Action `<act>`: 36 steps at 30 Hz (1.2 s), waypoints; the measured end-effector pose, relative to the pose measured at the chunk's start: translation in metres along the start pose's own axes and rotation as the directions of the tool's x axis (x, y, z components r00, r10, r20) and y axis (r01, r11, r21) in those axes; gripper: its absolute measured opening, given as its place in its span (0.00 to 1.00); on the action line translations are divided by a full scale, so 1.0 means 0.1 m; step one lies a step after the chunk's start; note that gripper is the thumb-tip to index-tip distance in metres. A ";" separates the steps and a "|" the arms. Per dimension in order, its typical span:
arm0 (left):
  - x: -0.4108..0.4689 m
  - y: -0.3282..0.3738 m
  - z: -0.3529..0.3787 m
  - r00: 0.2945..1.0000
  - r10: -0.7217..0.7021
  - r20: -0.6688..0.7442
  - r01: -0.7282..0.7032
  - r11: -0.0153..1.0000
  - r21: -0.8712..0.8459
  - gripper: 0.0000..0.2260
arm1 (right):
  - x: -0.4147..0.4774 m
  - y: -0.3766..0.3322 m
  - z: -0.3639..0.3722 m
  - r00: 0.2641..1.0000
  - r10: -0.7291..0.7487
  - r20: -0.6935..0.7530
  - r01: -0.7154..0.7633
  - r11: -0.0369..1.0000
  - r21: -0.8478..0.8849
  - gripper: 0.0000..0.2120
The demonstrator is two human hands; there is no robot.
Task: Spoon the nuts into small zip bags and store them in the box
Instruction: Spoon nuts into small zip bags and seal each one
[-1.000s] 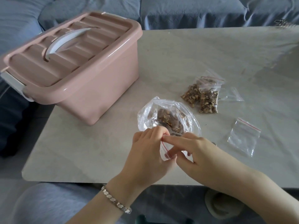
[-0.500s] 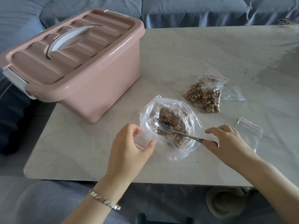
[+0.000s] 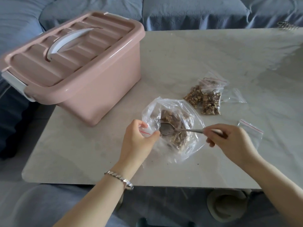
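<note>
A large clear bag of nuts [image 3: 188, 141] lies open on the table's near middle. My left hand [image 3: 137, 141] pinches a small empty zip bag [image 3: 146, 130] with a red line at the big bag's left rim. My right hand [image 3: 229, 143] grips the handle of a metal spoon [image 3: 167, 128]; its bowl sits over the nuts, close to the small bag. Two filled zip bags [image 3: 204, 98] lie behind. The pink box [image 3: 91, 89] stands at the left with its lid shut.
An empty zip bag [image 3: 251, 130] lies just right of my right hand, another [image 3: 232, 97] beside the filled ones. A grey-blue sofa [image 3: 180, 12] runs behind the table [image 3: 213, 49]. A slipper [image 3: 227, 205] lies on the floor under the near edge.
My hands came apart: the left one took the small zip bag to the big bag's left rim, and the right one took hold of the spoon and raised it.
</note>
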State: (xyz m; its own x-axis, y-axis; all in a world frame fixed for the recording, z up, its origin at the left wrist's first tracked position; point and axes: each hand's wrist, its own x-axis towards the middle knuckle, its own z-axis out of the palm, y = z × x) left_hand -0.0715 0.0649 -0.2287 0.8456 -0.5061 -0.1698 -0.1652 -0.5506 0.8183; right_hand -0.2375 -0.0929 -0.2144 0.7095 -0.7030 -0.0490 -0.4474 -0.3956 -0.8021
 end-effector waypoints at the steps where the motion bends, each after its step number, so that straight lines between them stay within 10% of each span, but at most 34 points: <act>1: 0.02 0.02 0.01 1.000 -0.022 0.014 0.022 1.000 -0.011 0.13 | 0.00 -0.07 -0.01 0.997 -0.023 -0.075 0.028 0.997 0.069 0.08; 8: 0.05 0.15 -0.01 0.951 -0.062 0.302 0.049 0.997 0.052 0.12 | 0.08 -0.30 -0.03 0.927 -0.232 -0.296 0.259 0.964 0.058 0.06; 16: -0.01 0.17 -0.11 0.958 -0.048 0.281 0.049 0.999 0.006 0.11 | 0.35 -0.44 -0.11 0.943 0.054 -0.328 0.146 0.819 0.556 0.15; 22: -0.01 0.17 -0.11 0.952 -0.068 0.297 0.083 0.996 -0.037 0.15 | 0.54 -0.39 -0.02 0.991 0.045 -0.130 -0.061 0.990 -0.124 0.09; 26: 0.01 0.16 -0.09 0.960 -0.076 0.271 0.104 0.990 -0.094 0.11 | 0.60 -0.22 0.17 0.953 0.268 0.139 -0.171 0.860 -0.481 0.38; 36: 0.05 0.15 -0.08 0.970 -0.080 0.231 0.119 0.980 -0.161 0.09 | 0.68 -0.26 0.36 0.946 0.288 0.147 -0.216 0.902 -0.374 0.14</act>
State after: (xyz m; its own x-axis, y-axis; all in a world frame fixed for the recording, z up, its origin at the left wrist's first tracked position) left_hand -0.0657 0.0601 -0.2130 0.7161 -0.6001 -0.3565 0.0204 -0.4925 0.8700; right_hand -0.1582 -0.1093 -0.2183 0.6226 -0.6923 -0.3648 -0.7606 -0.4258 -0.4900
